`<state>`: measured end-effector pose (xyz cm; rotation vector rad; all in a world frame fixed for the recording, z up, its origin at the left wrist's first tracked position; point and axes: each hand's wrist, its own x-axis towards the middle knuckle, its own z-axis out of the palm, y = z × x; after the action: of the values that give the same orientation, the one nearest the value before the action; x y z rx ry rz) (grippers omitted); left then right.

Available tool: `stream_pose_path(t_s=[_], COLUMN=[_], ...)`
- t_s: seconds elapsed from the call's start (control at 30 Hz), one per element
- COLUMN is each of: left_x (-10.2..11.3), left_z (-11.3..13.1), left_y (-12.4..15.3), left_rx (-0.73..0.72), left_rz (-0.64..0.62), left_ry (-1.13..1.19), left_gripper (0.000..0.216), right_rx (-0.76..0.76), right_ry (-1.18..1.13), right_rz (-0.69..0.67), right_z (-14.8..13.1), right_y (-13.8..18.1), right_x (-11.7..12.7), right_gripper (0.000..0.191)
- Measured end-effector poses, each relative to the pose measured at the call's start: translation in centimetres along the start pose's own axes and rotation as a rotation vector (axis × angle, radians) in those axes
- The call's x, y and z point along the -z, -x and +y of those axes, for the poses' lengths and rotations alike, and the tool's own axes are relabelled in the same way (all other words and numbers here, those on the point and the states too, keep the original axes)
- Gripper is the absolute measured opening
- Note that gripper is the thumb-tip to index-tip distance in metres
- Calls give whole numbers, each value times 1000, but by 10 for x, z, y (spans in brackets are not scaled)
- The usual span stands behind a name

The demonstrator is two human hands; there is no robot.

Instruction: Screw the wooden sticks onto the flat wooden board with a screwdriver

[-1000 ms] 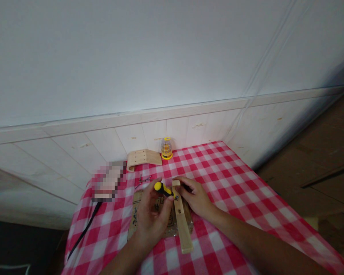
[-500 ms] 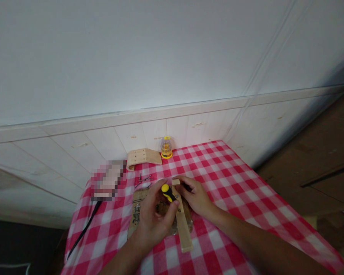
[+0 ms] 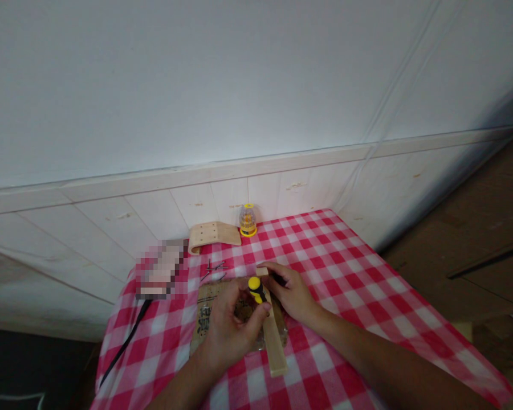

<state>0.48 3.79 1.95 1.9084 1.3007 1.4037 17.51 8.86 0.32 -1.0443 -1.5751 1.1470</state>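
Observation:
My left hand [image 3: 229, 330] is closed around a short screwdriver with a yellow and black handle [image 3: 255, 288], held nearly upright over a pale wooden strip [image 3: 273, 347]. My right hand [image 3: 291, 295] rests on the far end of that strip, fingers curled on it and pressing it down. The strip lies lengthwise on a brown printed bag or card [image 3: 205, 324] on the red and white checked tablecloth [image 3: 346, 285]. The screwdriver's tip is hidden behind my fingers.
Several dark screws [image 3: 214, 267] lie just beyond my hands. A curved wooden piece with holes [image 3: 214, 234] and a small yellow-capped bit holder [image 3: 248, 221] stand by the wall. A blurred-out object [image 3: 160, 270] and a black cable [image 3: 123, 347] are at the left edge.
My left hand has swung the screwdriver handle to the right and raised it from slanted to nearly upright over the strip. My right hand has stayed on the strip.

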Motion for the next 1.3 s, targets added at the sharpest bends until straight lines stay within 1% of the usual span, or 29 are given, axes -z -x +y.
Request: stream_pose_path(t_s=[0.2, 0.4, 0.6, 0.73, 0.87, 0.93, 1.07, 1.17, 1.3], left_x=[3, 3, 3, 5, 5, 4, 0, -4, -9], left_z=[3, 7, 15, 18, 15, 11, 7, 7, 5], left_y=[-1, -3, -6, -9, -7, -4, 1, 1, -3], left_rx=[-13, -37, -57, -57, -88, -92, -37, 52, 162], left_rz=[-23, 24, 60, 47, 40, 40, 122, 206, 266], left_ry=[3, -30, -49, -50, -64, -52, 25, 106, 213], left_gripper=[16, 10, 11, 16, 18, 22, 35, 36, 32], right_rx=[3, -4, -15, -28, -29, -37, -38, -28, -19], right_ry=[7, -5, -14, -2, -7, -13, -23, -18, -20], right_rz=[6, 6, 0, -3, -11, -10, -7, -10, -17], right_z=[2, 2, 0, -1, -2, -4, -7, -8, -7], right_y=[0, 0, 0, 1, 1, 1, 1, 1, 1], right_x=[1, -1, 0, 1, 1, 0, 0, 0, 0], right_gripper=[17, 17, 17, 18, 17, 17, 17, 16, 15])
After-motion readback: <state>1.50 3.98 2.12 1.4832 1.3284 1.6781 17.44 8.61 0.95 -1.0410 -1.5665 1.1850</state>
